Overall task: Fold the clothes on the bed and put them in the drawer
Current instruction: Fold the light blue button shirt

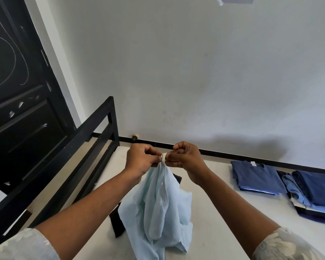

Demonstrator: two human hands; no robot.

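Observation:
A thin light-blue garment (158,209) hangs bunched above the white bed (214,184). My left hand (142,158) and my right hand (186,156) are raised close together and both pinch its top edge between thumb and fingers. The cloth droops down to the mattress between my forearms. A dark garment (117,225) lies on the bed behind it, mostly hidden. No drawer shows in this view.
A folded dark-blue T-shirt (257,177) and a stack of folded blue clothes (315,196) lie at the bed's right. The black bed frame (94,132) rises at the left, a black door (21,102) behind it. A grey wall stands ahead.

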